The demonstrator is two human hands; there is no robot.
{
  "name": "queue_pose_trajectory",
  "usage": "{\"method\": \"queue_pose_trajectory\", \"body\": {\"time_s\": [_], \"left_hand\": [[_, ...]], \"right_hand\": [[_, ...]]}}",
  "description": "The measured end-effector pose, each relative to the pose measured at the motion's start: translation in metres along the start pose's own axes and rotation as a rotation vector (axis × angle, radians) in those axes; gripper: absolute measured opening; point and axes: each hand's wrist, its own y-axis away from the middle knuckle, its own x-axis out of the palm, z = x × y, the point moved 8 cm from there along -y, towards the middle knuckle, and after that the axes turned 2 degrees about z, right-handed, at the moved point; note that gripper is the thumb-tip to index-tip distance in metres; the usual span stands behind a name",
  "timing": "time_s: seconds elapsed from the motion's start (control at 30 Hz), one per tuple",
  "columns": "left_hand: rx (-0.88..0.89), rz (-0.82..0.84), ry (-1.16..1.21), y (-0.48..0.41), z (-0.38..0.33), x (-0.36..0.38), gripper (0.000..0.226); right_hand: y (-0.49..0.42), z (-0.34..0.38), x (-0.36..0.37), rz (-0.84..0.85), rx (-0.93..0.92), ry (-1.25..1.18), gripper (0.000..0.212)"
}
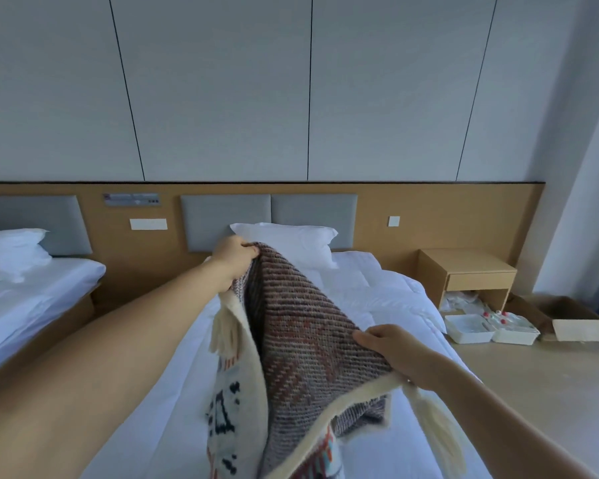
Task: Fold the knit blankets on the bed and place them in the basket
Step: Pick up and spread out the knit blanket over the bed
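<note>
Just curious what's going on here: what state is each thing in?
Knit blanket: lifted above the bed, held between both hands.
Left hand: grips the blanket's far corner.
Right hand: grips its near edge.
Pillow: lying at the bed's head.
Cardboard box: open, on the floor.

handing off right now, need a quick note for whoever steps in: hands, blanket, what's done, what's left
Left hand grips the knit blanket at its raised far edge. Right hand holds the nearer edge, close to a tassel.
The blanket hangs between both hands above the bed, loosely doubled and not yet a neat fold.
No basket or second blanket in view.
Left to do: finish the fold, find the basket, put the blanket in.
</note>
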Motion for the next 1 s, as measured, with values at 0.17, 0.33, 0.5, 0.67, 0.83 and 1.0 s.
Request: {"method": "queue_pose_trajectory", "body": {"time_s": [0.17, 0.33, 0.5, 0.67, 0.83, 1.0], "left_hand": [[-0.087, 0.263, 0.000, 0.013, 0.023, 0.044, 0.011], [-0.159, 0.561, 0.226, 0.042, 0.020, 0.080, 0.022], [-0.073, 0.771, 0.148, 0.063, 0.009, 0.076, 0.035], [0.075, 0.648, 0.059, 0.060, 0.006, 0.055, 0.040], [0.141, 0.587, 0.097, 0.066, 0.006, 0.047, 0.037], [0.208, 0.646, 0.229, 0.077, -0.004, 0.037, 0.037]], "right_hand": [[0.004, 0.030, 0.014, 0.056, -0.111, -0.502, 0.023], [-0.005, 0.052, 0.035, 0.111, -0.208, -0.504, 0.027], [0.005, 0.067, 0.050, 0.234, -0.243, -0.399, 0.032], [0.005, 0.095, 0.037, -0.122, -0.355, 0.460, 0.016], [0.008, 0.115, 0.042, -0.315, -0.641, 0.539, 0.027], [-0.004, 0.109, 0.055, -0.051, -0.606, 0.026, 0.020]]}}
